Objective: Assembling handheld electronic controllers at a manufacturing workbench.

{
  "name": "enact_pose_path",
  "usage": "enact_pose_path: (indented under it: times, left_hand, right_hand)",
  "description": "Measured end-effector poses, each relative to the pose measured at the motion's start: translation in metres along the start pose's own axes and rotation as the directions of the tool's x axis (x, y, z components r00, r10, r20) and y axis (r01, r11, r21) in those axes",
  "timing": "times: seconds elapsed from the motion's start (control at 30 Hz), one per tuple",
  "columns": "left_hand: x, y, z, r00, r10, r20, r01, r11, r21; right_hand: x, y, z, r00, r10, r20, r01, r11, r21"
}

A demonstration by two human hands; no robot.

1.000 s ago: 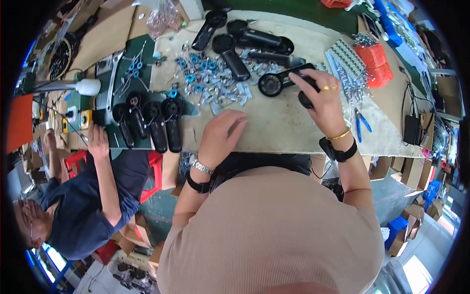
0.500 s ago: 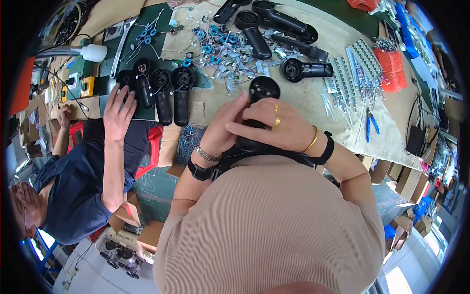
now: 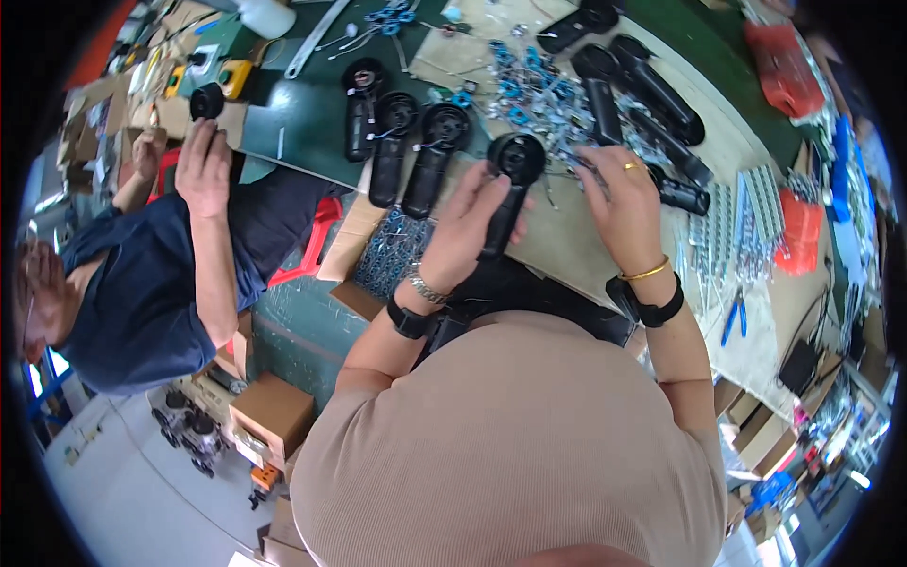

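In my left hand [image 3: 463, 227] is a black handheld-fan shell [image 3: 516, 163], its round open head up and its handle pointing down toward me. The fingers wrap around the handle. My right hand [image 3: 624, 203] is off the shell, fingers apart at the edge of a pile of small metal and blue wired parts [image 3: 539, 90]. Whether its fingertips touch a part is too small to tell. Left of my left hand lie several more black shells [image 3: 442, 142] with thin wires in their heads. Another black shell [image 3: 682, 195] lies partly hidden behind my right hand.
More black fan pieces [image 3: 652, 85] lie beyond the pile. On the right are strips of small parts [image 3: 718, 227], blue-handled pliers [image 3: 734, 317] and a red bag [image 3: 798, 231]. A co-worker [image 3: 142, 293] sits at left, a hand by a black round-headed piece [image 3: 206, 101].
My hands, together on the shell before, have separated. The left keeps the shell, now turned open side up; the right has moved to the parts pile. The co-worker's hand has taken a shell leftward.
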State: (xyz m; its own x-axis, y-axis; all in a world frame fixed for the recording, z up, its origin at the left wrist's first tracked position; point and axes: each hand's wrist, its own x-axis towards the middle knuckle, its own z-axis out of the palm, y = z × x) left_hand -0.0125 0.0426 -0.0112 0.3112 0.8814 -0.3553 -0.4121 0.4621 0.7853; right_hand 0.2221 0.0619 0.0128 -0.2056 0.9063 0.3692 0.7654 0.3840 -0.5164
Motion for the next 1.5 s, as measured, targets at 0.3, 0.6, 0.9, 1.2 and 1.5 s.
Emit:
enact_pose_path:
  times: [0.3, 0.6, 0.9, 1.2, 1.5]
  left_hand:
    - [-0.004, 0.002, -0.01, 0.998, 0.012, 0.059, -0.014, 0.999, 0.031]
    - [0.002, -0.003, -0.004, 0.994, 0.106, -0.023, -0.101, 0.983, 0.154]
    - [-0.002, 0.004, 0.014, 0.957, 0.288, 0.027, -0.288, 0.943, 0.167]
    - [-0.007, 0.005, 0.022, 0.965, 0.242, -0.098, -0.222, 0.958, 0.179]
    - [-0.01, 0.01, 0.031, 0.968, 0.23, -0.103, -0.21, 0.963, 0.17]
  right_hand:
    - [0.012, 0.008, 0.01, 0.994, 0.095, 0.048, -0.094, 0.995, -0.029]
    - [-0.004, 0.01, -0.007, 0.897, 0.412, -0.162, -0.288, 0.82, 0.495]
    - [-0.016, -0.032, -0.016, 0.961, 0.063, 0.269, -0.165, 0.911, 0.378]
    - [-0.029, -0.041, -0.015, 0.896, 0.277, 0.346, -0.437, 0.687, 0.581]
    - [-0.041, -0.023, -0.019, 0.943, 0.259, 0.207, -0.332, 0.732, 0.596]
